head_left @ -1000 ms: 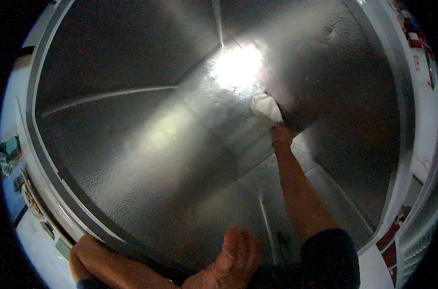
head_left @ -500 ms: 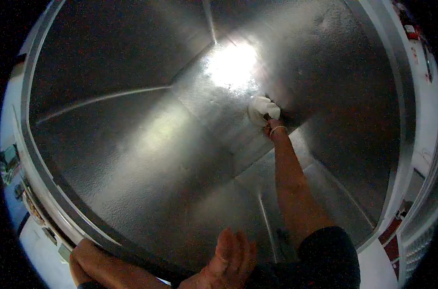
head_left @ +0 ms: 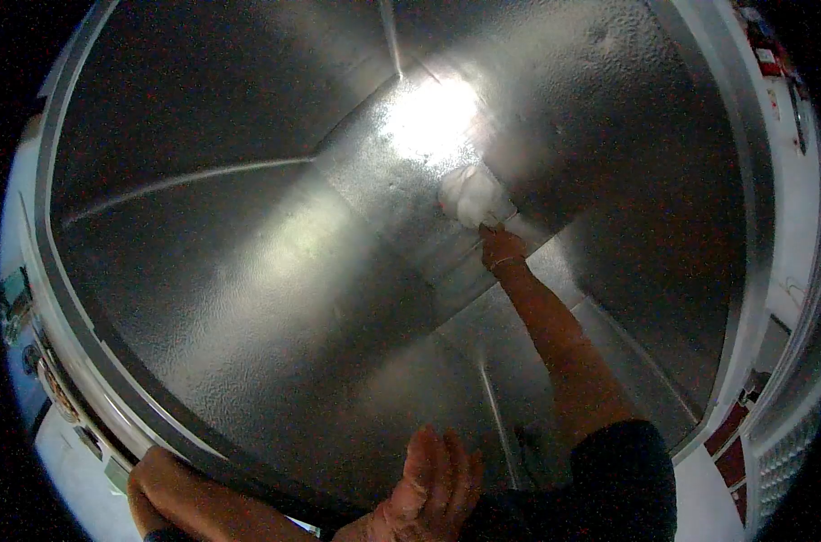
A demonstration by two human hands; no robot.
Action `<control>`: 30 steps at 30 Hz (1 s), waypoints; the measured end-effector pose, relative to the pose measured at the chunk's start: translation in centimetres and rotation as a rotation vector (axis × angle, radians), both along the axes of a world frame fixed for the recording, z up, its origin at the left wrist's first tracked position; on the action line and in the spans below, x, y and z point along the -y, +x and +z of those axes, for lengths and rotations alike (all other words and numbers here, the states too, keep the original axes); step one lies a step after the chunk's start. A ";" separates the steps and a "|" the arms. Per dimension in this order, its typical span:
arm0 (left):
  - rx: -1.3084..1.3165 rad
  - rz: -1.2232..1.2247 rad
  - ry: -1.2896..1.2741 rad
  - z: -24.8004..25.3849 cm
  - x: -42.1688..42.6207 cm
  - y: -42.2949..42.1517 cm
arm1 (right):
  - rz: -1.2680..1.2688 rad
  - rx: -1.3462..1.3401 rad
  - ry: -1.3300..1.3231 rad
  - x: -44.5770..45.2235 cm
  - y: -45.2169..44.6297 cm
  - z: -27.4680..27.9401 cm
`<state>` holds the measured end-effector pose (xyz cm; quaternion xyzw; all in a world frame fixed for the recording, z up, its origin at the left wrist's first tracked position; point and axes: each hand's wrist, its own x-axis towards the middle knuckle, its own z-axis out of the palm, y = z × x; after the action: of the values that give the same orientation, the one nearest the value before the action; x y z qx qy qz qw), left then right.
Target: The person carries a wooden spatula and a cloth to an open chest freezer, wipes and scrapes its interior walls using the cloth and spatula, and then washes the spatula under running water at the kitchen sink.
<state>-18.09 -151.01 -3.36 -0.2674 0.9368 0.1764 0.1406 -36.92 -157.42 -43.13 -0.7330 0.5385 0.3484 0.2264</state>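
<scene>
Deep inside a metal-lined chest [head_left: 248, 361], my right hand [head_left: 503, 246] is closed on a crumpled white cloth [head_left: 474, 194]. The cloth lies against the metal floor, beside a bright patch of glare. My right arm stretches down into the chest, with a thin band at the wrist. Low in the view, my left hand [head_left: 429, 483] is held near my body with its fingers extended and holds nothing. My left forearm is bent along the near rim.
A pale rim [head_left: 67, 289] runs round the chest opening. Seams and ridges mark the shiny inner walls. Beyond the rim on the left lie small items too blurred to name. At the right are a red object [head_left: 767, 59] and a ribbed whitish surface [head_left: 781, 465].
My right hand and the cloth have moved slightly left across the metal floor, and the cloth shows more spread out. My left hand has stayed put.
</scene>
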 end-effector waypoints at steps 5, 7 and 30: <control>0.085 -0.058 -0.095 2.1 2.3 0.5 | 0.001 0.002 0.050 0.8 0.2 0.3; 0.207 -0.153 -0.191 2.6 2.5 0.5 | -0.062 -0.058 0.076 1.4 0.4 0.6; 0.213 -0.168 -0.115 2.7 2.2 0.8 | -0.124 0.233 -0.372 -0.9 -2.9 -11.3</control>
<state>-17.31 -153.25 -0.65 -0.2129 0.9442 0.0809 0.2379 -39.86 -156.51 -54.41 -0.7630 0.6077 0.1414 0.1691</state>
